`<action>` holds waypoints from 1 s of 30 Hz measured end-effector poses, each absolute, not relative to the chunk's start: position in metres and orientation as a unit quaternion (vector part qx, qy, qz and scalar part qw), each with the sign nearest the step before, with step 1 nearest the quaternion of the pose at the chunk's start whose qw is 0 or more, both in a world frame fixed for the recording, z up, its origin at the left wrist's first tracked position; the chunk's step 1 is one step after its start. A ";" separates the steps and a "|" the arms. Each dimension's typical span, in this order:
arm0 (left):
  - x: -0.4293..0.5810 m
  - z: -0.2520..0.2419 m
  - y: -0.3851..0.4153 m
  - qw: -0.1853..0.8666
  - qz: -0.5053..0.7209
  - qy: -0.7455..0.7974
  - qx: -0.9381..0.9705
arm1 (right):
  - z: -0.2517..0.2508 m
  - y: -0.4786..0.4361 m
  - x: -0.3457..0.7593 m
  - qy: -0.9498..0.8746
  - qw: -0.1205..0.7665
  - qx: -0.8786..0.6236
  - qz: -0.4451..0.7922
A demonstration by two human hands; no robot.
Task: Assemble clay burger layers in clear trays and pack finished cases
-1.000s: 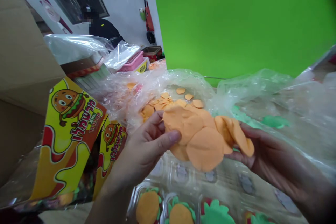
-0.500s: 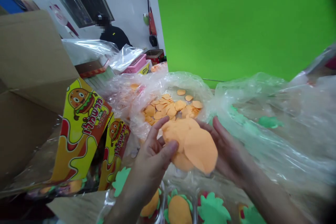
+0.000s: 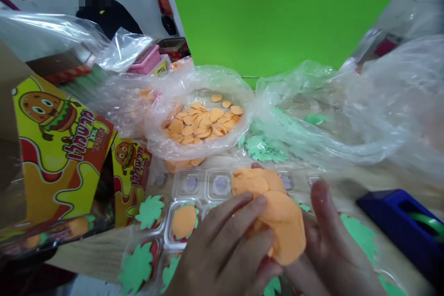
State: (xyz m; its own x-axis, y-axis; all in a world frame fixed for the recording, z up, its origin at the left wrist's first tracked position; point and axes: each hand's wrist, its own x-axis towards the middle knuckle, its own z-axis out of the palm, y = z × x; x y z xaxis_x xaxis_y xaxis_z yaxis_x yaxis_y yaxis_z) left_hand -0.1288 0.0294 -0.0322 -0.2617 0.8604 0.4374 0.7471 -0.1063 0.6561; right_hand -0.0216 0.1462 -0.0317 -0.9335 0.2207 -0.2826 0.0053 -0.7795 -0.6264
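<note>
My left hand (image 3: pixel 222 249) and my right hand (image 3: pixel 329 240) hold a soft stack of flat orange discs (image 3: pixel 280 222) between them, low over the tabletop. The left fingers lie across the stack's near side, and the right thumb stands up against its right edge. Behind them, a clear plastic bag (image 3: pixel 180 148) holds many loose orange discs. A clear compartment tray (image 3: pixel 189 184) lies just left of the stack. Some of its cells hold green leaf-shaped cutouts (image 3: pixel 150 212), and one holds an orange disc (image 3: pixel 183 222). The stack hides part of the tray.
A second plastic bag holds green leaf cutouts (image 3: pixel 263 148). Yellow burger-print boxes (image 3: pixel 62 148) stand at left, and a blue tape dispenser (image 3: pixel 398 222) sits at right on the wooden table (image 3: pixel 90 245). A person (image 3: pixel 109 18) sits beyond, before a green wall (image 3: pixel 263 9).
My hands have moved down and closer together, from over the disc bag to over the tray. The discs are pressed into a tighter stack, and the view has tilted downward.
</note>
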 end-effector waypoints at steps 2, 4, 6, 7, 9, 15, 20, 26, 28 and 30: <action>-0.122 -0.029 0.030 0.155 0.531 0.684 0.476 | -0.035 0.140 -0.017 -0.316 0.074 -0.162 0.932; -0.119 -0.025 0.032 0.250 0.599 0.695 0.310 | -0.040 0.133 -0.014 -0.342 0.095 -0.156 0.922; -0.119 -0.022 0.035 0.344 0.621 0.678 0.192 | -0.042 0.124 -0.012 -0.403 0.101 -0.182 0.891; -0.119 -0.020 0.036 0.380 0.622 0.663 0.167 | -0.041 0.120 -0.011 -0.432 0.098 -0.209 0.872; -0.117 -0.018 0.036 0.409 0.619 0.647 0.179 | -0.039 0.115 -0.006 -0.478 0.105 -0.267 0.830; -0.100 -0.021 0.031 0.297 0.539 0.673 0.410 | -0.046 0.117 0.009 -0.621 0.220 -0.292 0.694; -0.096 -0.023 0.032 0.286 0.543 0.685 0.393 | -0.056 0.122 0.013 -0.657 0.209 -0.282 0.667; -0.112 -0.026 0.040 0.536 0.621 0.563 0.106 | -0.043 0.126 0.012 -0.530 0.122 -0.301 0.783; -0.116 -0.029 0.041 0.562 0.646 0.513 0.063 | -0.039 0.128 0.013 -0.507 0.115 -0.293 0.802; -0.116 -0.030 0.040 0.563 0.658 0.498 0.054 | -0.036 0.129 0.015 -0.490 0.108 -0.288 0.816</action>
